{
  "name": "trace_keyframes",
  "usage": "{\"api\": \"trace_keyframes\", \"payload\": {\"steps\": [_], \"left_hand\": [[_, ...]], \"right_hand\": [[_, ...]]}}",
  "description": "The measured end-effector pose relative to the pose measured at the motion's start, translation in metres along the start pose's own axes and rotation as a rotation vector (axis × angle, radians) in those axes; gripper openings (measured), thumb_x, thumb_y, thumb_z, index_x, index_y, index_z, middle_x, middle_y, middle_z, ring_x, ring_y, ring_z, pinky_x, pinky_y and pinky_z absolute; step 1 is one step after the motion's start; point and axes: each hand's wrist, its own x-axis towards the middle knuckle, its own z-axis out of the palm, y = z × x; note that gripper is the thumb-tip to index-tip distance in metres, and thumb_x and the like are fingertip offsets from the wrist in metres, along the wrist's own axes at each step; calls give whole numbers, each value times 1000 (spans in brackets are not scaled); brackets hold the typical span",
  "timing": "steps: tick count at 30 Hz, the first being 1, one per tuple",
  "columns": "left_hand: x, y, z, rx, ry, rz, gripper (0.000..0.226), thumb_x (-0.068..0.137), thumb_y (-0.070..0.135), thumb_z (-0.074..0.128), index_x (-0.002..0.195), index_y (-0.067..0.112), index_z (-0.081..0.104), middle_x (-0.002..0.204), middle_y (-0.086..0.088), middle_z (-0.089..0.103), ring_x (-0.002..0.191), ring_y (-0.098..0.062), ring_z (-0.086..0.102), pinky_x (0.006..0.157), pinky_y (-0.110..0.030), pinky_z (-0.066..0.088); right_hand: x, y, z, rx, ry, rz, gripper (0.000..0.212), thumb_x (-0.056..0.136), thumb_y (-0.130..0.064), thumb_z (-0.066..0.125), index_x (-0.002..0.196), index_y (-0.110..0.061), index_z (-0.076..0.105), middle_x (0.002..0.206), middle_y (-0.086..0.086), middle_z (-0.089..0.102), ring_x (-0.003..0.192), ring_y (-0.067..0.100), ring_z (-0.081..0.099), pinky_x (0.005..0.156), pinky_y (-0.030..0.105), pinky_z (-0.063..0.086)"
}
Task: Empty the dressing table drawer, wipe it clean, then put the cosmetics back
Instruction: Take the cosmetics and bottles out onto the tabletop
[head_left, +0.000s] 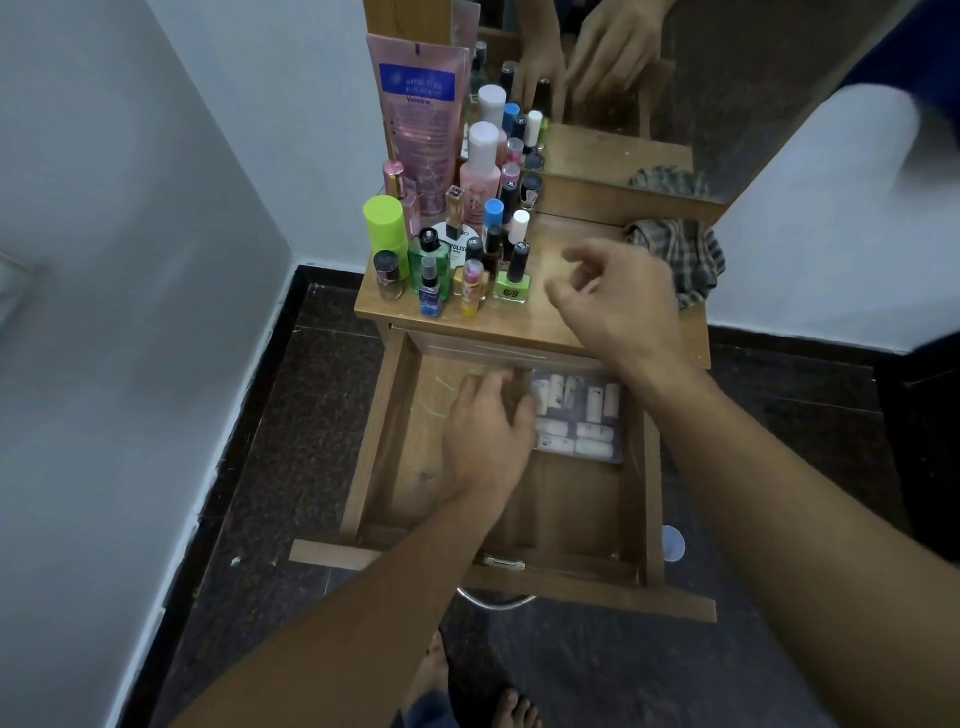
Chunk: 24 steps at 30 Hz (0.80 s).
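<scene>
The wooden drawer (587, 499) is pulled out below the dressing table top (524, 322). My left hand (485, 431) reaches into its far part, fingers spread, right beside a clear packet of small white tubes (579, 415) lying in the far right corner. My right hand (618, 301) hovers over the table top with fingers loosely curled and nothing in it. Several cosmetics crowd the left of the top: a green nail polish (511, 283), a small blue spray (430, 299), a lime-capped bottle (387, 223), a pink bottle (480, 171) and a pink tube (421, 119).
A checked cloth (680, 254) lies bunched at the table's right rear corner. A mirror (623, 78) stands behind the table and repeats the hands and bottles. White walls close both sides. The floor is dark stone, and my bare feet (514, 706) show below the drawer front.
</scene>
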Motion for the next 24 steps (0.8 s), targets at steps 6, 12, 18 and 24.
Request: {"api": "trace_keyframes", "payload": {"steps": [6,12,18,24], "left_hand": [[4,-4,32,-50,-267,-258,35,92,27,62,125,19,67,123,-5,69,114,-28,63,96,-33,50],[13,10,55,74,-182,-351,35,88,33,63,117,14,70,118,-14,69,112,-34,63,88,-35,48],[12,8,58,27,-118,-401,34,89,35,62,118,19,70,116,-10,71,111,-31,63,82,-30,42],[20,12,56,48,-166,-455,40,87,45,64,115,19,71,116,-10,71,110,-32,65,82,-32,45]], "right_hand": [[-68,54,7,55,-35,322,19,90,-23,64,101,-23,79,92,-6,76,90,14,70,84,32,56],[-105,90,36,35,-174,569,18,89,-29,65,102,-27,77,100,-3,75,97,21,69,86,35,58],[-113,80,50,44,-224,681,23,88,-34,62,103,-24,76,98,1,73,94,25,67,78,33,56],[-112,64,64,818,-7,1307,16,86,-13,67,102,-8,69,88,14,70,74,27,68,51,34,56]]}}
